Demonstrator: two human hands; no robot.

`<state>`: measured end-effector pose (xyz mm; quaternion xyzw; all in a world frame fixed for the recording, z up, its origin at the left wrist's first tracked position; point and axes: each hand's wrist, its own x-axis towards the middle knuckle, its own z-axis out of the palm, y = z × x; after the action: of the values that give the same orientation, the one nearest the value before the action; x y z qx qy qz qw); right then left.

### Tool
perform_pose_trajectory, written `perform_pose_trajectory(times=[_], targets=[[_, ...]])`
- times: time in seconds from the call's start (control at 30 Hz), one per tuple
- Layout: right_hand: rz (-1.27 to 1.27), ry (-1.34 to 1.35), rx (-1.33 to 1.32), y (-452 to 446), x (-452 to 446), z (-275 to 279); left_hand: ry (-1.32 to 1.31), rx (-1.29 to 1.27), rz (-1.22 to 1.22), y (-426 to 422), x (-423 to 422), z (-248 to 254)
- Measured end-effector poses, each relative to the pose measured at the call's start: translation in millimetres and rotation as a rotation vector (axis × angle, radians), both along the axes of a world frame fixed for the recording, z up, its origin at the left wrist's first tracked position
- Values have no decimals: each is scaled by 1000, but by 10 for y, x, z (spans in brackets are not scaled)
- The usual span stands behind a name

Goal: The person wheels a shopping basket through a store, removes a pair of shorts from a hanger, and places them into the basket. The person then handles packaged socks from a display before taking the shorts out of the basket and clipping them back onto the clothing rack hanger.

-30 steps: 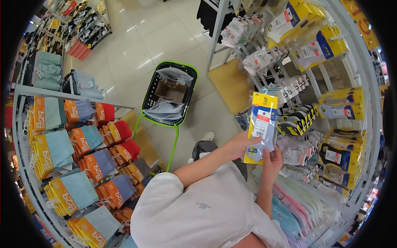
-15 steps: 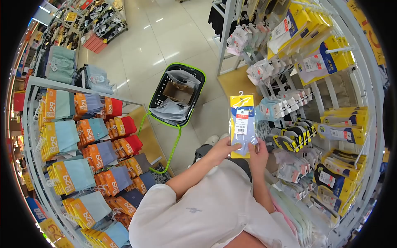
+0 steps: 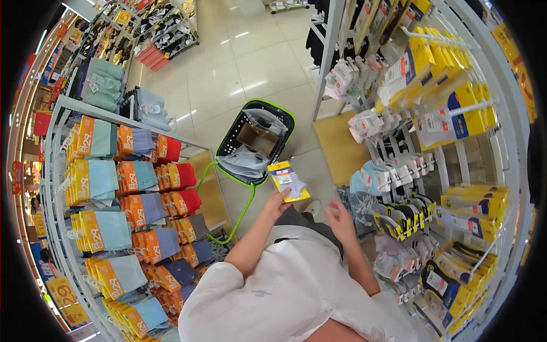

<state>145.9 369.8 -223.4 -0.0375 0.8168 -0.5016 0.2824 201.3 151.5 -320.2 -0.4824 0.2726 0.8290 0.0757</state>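
My left hand [image 3: 277,205] grips the lower edge of a yellow hanging sock packet [image 3: 288,181], which has a pale lavender garment and a white price label. The packet is tilted beside the near right rim of a black shopping basket [image 3: 225,137] with green edges. Inside the basket lie clear plastic-wrapped items [image 3: 245,162] and a brown cardboard box [image 3: 257,139]. My right hand [image 3: 341,222] is apart from the packet, fingers loosely spread and holding nothing, to the left of the right-hand rack.
At left, a rack [image 3: 102,108] carries several orange- and yellow-carded folded garments [image 3: 137,211]. The right rack [image 3: 496,74] holds yellow sock packs [image 3: 464,211] and small hanging socks [image 3: 364,122]. The basket's green handle [image 3: 242,216] leans toward me. Tiled floor [image 3: 256,51] runs ahead.
The sock packet has moved left and toward the basket, and tilted. My right hand has let go of it; only my left hand holds it now. The view has shifted slightly.
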Motion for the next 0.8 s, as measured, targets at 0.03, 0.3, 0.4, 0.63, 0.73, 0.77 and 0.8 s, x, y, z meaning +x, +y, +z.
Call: perform_pose_trajectory(times=[0.03,0.3,0.4,0.63,0.73,0.77,0.8], targets=[[-16,0,-1,-1,-10,-52,-29,-31,0,-103,-42,-72],[30,70,414,49,-228,-494,-217,-266,-97,-969,-254,-1283],[-12,51,538,53,-265,-639,-341,-324,-138,-1347,-367,-1592],[-97,-104,663,-129,-160,-759,-271,-262,-101,-2159,-719,-2090],[-141,-126,665,-214,-48,-765,-204,-125,22,-2399,-885,-2383],[-148,-136,674,-188,12,-807,-164,-96,66,-2453,-956,-2379],[-134,-121,697,-155,44,-861,-168,-90,56,-2520,-1050,-2377]])
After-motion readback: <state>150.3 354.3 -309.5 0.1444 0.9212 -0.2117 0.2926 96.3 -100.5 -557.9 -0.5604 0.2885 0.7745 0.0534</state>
